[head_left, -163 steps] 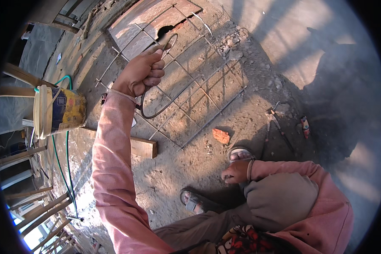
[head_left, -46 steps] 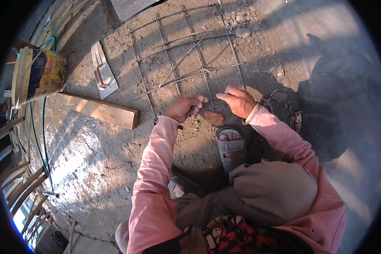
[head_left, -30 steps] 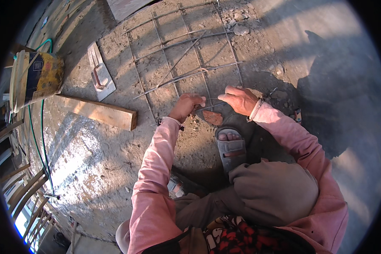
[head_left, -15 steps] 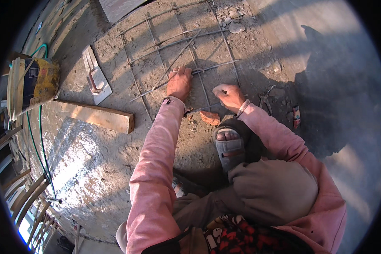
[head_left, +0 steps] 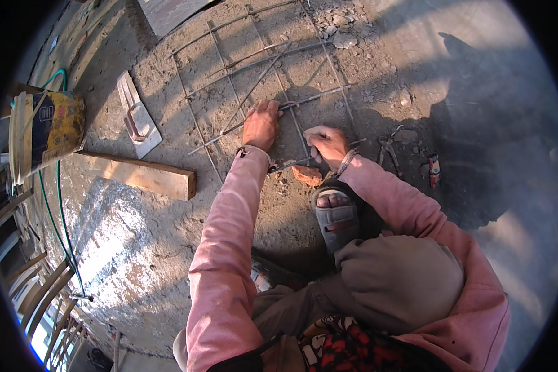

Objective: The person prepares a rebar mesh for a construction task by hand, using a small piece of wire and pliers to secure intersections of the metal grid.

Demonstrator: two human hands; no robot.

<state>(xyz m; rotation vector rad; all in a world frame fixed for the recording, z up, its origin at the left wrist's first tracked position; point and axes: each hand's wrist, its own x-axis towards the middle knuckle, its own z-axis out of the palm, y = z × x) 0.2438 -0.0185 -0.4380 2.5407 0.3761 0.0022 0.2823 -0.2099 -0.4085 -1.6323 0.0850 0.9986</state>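
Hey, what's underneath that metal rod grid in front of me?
Through the rod grid, rough ground shows, with a red brick piece at the near edge. Whatever lies directly beneath your left hand and right hand is covered.

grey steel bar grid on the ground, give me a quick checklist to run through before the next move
1. Left hand on the grid: ok; the bare left hand lies over a bar of the grey steel bar grid.
2. Right hand's hold: cannot tell; the bare right hand is by the near edge, its fingertips partly hidden.
3. Near edge free of rubble: not ok; an orange-red brick chunk sits right at it.
4. Dark metal pincers nearby: ok, beside the right hand.
5. Flat silver trowel clear of the grid: ok, off to its left.
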